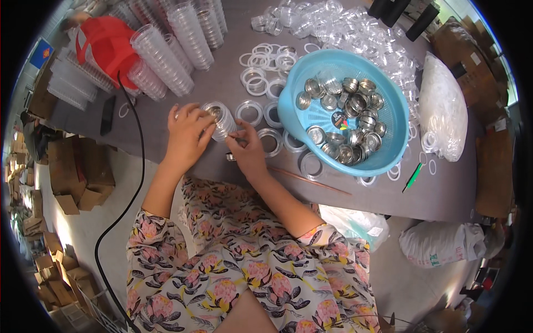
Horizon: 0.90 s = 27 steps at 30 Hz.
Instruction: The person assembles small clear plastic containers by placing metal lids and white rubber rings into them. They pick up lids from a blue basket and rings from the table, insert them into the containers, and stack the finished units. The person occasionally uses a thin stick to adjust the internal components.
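Note:
Near the table's front edge, a short stack of clear plastic rings or cups lies tilted between my hands, a metallic piece showing at its upper end. My left hand is closed against the left side of this stack, fingers bent over it. From the right, my right hand reaches the stack's lower right side with thumb and fingers pinched; what they grip is hidden. Just below the right hand sits a small silver lid. Several clear rings lie flat to the right of the stack.
A blue plastic basket with silver-rimmed containers stands at the right. Behind it are piled clear containers; tall cup stacks and a red item stand at the left. A thin brown stick and green-handled tool lie in front.

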### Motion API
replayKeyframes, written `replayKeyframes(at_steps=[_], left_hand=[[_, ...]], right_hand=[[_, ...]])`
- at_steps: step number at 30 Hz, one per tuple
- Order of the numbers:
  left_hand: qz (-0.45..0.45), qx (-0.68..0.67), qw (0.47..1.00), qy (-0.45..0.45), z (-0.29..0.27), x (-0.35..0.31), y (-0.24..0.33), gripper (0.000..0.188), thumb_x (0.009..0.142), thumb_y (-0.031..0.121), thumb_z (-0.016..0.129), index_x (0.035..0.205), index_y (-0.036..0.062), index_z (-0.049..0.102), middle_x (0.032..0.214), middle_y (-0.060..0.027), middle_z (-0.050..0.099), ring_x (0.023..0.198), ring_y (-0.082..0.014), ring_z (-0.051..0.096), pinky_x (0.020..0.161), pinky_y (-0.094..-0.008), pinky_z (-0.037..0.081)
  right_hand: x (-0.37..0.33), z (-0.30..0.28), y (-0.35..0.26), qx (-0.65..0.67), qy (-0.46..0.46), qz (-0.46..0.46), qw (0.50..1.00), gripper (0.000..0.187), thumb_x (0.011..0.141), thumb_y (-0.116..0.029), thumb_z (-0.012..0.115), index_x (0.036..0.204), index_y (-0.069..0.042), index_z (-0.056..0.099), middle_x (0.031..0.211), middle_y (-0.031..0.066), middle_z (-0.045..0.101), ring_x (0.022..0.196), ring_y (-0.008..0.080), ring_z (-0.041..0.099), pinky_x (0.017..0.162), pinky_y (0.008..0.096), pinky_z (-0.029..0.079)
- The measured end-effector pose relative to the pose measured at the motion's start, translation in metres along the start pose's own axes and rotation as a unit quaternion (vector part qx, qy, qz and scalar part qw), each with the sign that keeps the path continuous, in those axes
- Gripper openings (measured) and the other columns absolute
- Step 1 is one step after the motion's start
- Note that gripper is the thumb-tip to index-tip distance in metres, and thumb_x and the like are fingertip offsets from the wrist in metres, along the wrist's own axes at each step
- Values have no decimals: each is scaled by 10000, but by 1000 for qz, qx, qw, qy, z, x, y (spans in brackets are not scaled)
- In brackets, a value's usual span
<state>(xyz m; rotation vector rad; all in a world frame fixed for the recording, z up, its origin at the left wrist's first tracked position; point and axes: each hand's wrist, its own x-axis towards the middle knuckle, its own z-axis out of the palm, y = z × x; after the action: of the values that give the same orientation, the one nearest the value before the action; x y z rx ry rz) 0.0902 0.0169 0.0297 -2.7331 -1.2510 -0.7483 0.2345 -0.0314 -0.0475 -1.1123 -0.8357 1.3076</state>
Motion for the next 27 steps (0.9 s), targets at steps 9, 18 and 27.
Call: replayKeyframes(at_steps=[9, 18, 27], left_hand=[[30, 7, 993, -115, -2, 10, -9, 176, 822, 178, 600, 971, 102, 656, 992, -26, 602, 1164, -269, 458, 1061, -611, 138], [68, -6, 996, -58, 6, 8, -13, 167, 812, 174, 613, 950, 91, 660, 999, -25, 609, 1194, -260, 443, 1063, -607, 139], [28, -40, 995, -91, 7, 10, -19, 147, 818, 167, 620, 917, 67, 662, 984, -22, 628, 1164, -256, 477, 1066, -583, 149]], right_hand=[[18, 10, 24, -307, 31, -220, 925, 860, 693, -157, 719, 1392, -22, 237, 1301, 224, 406, 1137, 380, 494, 843, 409, 488], [38, 15, 36, -305, 23, -208, 929, 801, 694, -216, 744, 1337, -62, 293, 1280, 190, 432, 1130, 374, 500, 826, 420, 495], [34, 17, 27, -319, 35, -171, 932, 809, 683, -238, 762, 1329, -47, 315, 1256, 190, 468, 1101, 361, 525, 831, 408, 487]])
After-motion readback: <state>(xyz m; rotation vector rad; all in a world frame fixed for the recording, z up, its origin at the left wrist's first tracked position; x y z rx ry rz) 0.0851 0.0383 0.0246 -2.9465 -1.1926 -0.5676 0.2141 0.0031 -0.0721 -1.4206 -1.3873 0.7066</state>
